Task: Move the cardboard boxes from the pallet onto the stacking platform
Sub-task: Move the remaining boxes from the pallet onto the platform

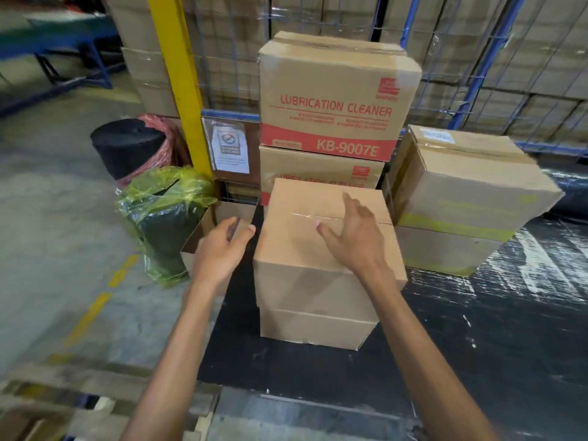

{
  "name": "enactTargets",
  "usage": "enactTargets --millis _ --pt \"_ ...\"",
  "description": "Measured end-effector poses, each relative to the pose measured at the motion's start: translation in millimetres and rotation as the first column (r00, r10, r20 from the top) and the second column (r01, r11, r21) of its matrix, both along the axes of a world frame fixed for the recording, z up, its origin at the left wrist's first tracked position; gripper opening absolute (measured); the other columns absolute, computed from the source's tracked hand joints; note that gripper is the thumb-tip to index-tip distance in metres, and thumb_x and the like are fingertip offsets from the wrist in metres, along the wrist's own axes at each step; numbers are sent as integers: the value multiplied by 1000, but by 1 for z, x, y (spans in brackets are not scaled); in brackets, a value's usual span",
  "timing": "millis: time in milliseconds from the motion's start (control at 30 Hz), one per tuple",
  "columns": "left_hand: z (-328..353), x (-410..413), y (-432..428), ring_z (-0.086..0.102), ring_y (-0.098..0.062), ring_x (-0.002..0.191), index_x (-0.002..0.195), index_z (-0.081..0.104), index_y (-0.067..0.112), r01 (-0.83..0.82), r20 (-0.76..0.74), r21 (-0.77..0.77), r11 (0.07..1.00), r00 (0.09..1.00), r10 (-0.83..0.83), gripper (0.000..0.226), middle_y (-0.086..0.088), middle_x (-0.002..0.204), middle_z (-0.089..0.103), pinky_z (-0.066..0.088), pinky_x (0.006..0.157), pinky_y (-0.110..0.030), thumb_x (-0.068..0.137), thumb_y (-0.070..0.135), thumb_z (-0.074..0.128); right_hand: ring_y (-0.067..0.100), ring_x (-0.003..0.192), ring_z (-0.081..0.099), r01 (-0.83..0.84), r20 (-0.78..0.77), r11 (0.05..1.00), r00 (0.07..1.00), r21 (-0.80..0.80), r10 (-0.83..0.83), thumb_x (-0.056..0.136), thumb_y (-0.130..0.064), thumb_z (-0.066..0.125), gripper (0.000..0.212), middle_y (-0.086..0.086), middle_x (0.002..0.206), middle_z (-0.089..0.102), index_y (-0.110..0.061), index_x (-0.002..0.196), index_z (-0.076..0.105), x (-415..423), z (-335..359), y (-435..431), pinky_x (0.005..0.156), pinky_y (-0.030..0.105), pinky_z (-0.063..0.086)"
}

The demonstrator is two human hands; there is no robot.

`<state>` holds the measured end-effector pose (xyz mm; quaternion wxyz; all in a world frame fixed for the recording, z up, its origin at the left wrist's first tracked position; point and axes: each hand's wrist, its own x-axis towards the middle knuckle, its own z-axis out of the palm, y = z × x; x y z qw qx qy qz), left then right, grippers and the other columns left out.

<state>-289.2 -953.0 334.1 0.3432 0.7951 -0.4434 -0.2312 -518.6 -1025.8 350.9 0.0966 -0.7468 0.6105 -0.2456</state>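
A plain cardboard box (305,243) sits on top of another plain box (315,326) on a black film-covered platform (477,329). My right hand (353,237) hovers open over the top box's taped lid, fingers spread. My left hand (222,246) is open just left of that box, apart from its side. Behind stand two stacked boxes printed "LUBRICATION CLEANER" (334,97). To the right is another stack of two boxes (461,198) with a yellow-green band.
A wooden pallet (63,399) lies at the lower left. An open small carton (210,230), a yellow-green wrapped roll (162,214) and a black roll (127,148) stand left of the boxes. A yellow post (178,74) and blue wire cage (477,58) back the platform.
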Motion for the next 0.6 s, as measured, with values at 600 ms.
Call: enactTargets --millis 600 --pt "-56 244 671 59 -35 124 145 54 15 -848 257 108 519 528 809 72 -17 134 65 48 96 -40 83 52 53 23 150 30 -945 191 199 252 261 949 97 -48 59 75 3 163 33 -22 159 27 453 -90 494 116 35 32"
